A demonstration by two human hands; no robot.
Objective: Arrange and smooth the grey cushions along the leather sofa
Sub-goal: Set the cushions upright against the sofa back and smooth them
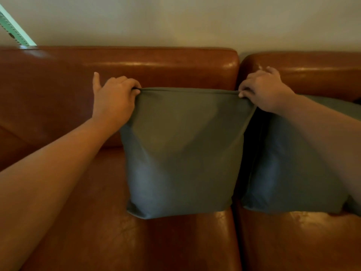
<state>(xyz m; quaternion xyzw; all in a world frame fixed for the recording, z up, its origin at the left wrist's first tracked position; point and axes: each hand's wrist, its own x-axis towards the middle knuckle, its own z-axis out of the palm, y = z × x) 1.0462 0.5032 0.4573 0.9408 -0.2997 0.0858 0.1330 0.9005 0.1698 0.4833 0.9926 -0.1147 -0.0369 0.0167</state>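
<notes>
- Against the wall, one brown leather sofa (156,61) with two back sections.
- Two grey cushions: the middle cushion (181,153) upright on the seat, a second cushion (289,169) just beside it, to its right.
- Two hands: left hand (114,96) and right hand (263,89), fingers pinched on the middle cushion's top corners.

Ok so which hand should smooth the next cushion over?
The right hand, probably. Its forearm already lies across the second grey cushion; the left hand pinches the far corner of the centre cushion.
</notes>
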